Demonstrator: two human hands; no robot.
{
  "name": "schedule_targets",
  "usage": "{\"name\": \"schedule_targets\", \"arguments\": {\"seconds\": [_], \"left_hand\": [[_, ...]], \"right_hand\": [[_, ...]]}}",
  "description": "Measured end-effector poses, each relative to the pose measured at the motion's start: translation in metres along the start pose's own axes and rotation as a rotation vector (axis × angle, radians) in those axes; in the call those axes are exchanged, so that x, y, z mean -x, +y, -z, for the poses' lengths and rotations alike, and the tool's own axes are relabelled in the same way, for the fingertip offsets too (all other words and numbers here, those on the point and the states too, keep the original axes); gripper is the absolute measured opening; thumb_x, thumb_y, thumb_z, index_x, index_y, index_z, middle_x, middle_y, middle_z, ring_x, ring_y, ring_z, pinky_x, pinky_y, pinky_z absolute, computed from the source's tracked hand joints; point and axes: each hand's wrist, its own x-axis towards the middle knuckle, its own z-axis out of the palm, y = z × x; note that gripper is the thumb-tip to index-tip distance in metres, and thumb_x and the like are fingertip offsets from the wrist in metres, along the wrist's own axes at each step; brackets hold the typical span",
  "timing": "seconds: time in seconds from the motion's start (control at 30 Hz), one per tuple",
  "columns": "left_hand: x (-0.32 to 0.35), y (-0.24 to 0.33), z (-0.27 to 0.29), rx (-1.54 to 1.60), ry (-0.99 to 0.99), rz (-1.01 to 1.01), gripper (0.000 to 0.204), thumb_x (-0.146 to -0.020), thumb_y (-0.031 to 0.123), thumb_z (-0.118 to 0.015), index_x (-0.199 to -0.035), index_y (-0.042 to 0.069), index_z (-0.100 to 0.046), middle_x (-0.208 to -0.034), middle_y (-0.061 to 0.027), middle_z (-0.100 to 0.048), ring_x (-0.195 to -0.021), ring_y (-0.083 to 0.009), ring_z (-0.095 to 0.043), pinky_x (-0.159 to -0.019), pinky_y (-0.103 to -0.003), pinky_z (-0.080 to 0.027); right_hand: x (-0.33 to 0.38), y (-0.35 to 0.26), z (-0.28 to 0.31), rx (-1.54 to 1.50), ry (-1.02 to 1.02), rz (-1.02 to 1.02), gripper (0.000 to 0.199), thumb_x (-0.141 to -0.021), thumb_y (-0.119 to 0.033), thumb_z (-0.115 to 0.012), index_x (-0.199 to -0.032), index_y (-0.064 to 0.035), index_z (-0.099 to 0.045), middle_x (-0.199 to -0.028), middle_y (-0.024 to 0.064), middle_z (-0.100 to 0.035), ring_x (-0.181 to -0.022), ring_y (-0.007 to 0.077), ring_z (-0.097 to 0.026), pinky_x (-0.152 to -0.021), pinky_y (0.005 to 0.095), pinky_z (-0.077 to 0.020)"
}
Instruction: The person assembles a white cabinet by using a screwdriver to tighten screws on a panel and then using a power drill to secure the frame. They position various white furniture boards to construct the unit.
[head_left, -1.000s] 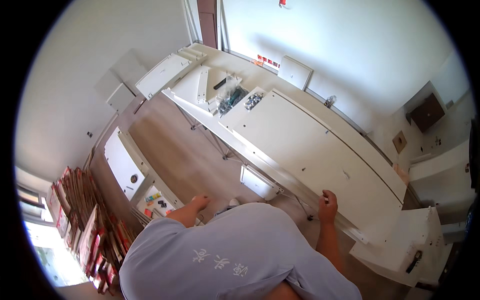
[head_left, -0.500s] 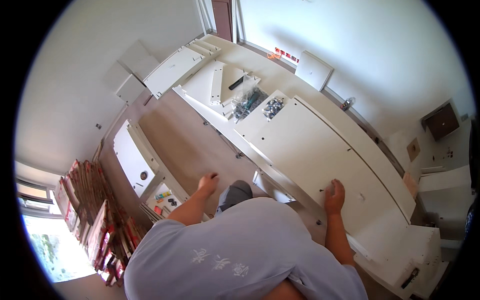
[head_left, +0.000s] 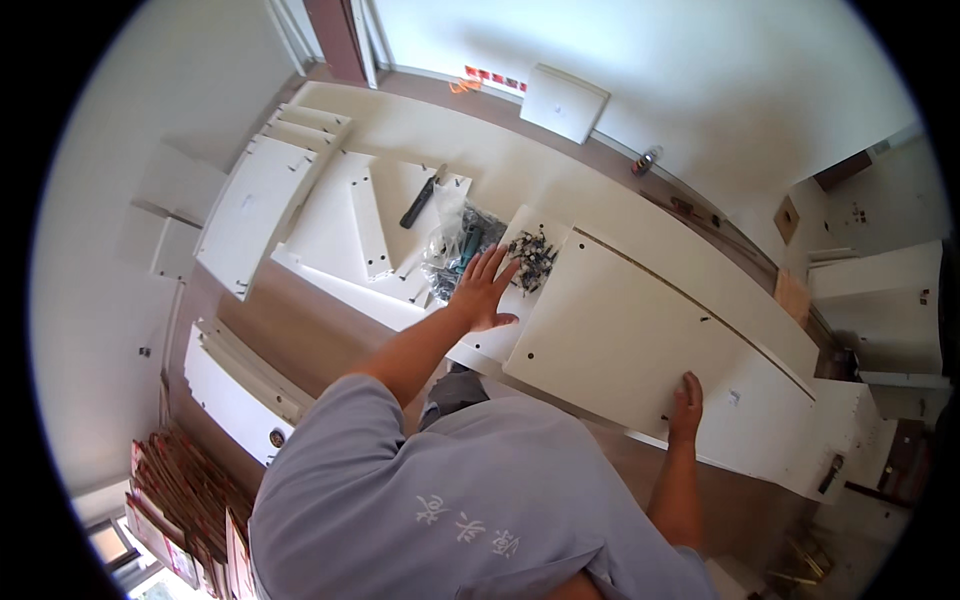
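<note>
Head view, looking down: the left hand (head_left: 484, 290) is stretched forward with fingers spread wide and palm down, holding nothing. Its fingertips reach the edge of a small white board, just beside a pile of dark screws (head_left: 533, 259) and a clear plastic bag of fittings (head_left: 455, 243). The right hand (head_left: 686, 404) lies with fingers together and curled over the near edge of the large white panel (head_left: 640, 335), gripping that edge. This panel lies flat on the floor, between the two hands. One black-handled tool (head_left: 418, 205) lies on the white boards farther off, well apart from both hands. Two narrow white strips (head_left: 369, 225) lie beside it. One white square plate (head_left: 565, 102) leans against the far wall. A stack of brown cardboard (head_left: 165, 500) sits at the lower left.
</note>
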Motion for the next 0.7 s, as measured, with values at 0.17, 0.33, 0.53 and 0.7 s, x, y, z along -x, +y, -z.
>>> {"name": "schedule_targets", "arguments": {"seconds": [0.17,0.33,0.53,0.7], "left_hand": [[-0.065,-0.013,0.003,0.009,-0.198,-0.122,0.129,-0.068,0.063,-0.087,-0.169,0.02,-0.018,-0.174,-0.021,-0.008,-0.162,-0.0421,-0.001,-0.128,-0.06,-0.003],[-0.095,-0.008,-0.004,0.027,-0.159,-0.186,0.115,-0.072,0.062,-0.082,-0.166,0.023,-0.028,-0.173,-0.0205,-0.013,-0.16,-0.0456,-0.004,-0.126,-0.067,-0.002],[-0.116,0.001,-0.031,0.021,-0.089,-0.176,0.079,-0.086,0.045,-0.073,-0.157,0.023,-0.046,-0.171,-0.0183,-0.022,-0.159,-0.0466,-0.008,-0.125,-0.067,-0.004],[-0.128,-0.003,-0.044,0.039,0.075,-0.225,0.037,-0.09,0.027,-0.069,-0.127,0.021,-0.071,-0.159,-0.0094,-0.045,-0.153,-0.0381,-0.03,-0.126,-0.059,-0.018]], "right_hand": [[0.008,-0.06,-0.022,0.121,0.001,-0.209,0.047,-0.1,-0.014,-0.064,-0.147,-0.0062,-0.057,-0.166,0.0119,-0.039,-0.161,0.0259,-0.018,-0.126,0.0442,-0.0253],[0.004,-0.078,-0.013,-0.147,-0.044,-0.375,0.047,-0.101,-0.023,-0.065,-0.146,-0.009,-0.06,-0.173,0.0072,-0.027,-0.163,0.0242,-0.009,-0.128,0.0437,-0.019],[-0.004,-0.095,-0.03,0.023,0.005,-0.391,0.045,-0.101,-0.027,-0.068,-0.142,-0.0089,-0.064,-0.173,0.0038,-0.028,-0.163,0.0245,-0.008,-0.128,0.0444,-0.0187],[-0.002,-0.083,-0.029,0.025,0.023,-0.379,0.044,-0.1,-0.024,-0.069,-0.141,-0.0081,-0.064,-0.173,0.0033,-0.028,-0.163,0.0243,-0.009,-0.127,0.0437,-0.02]]}}
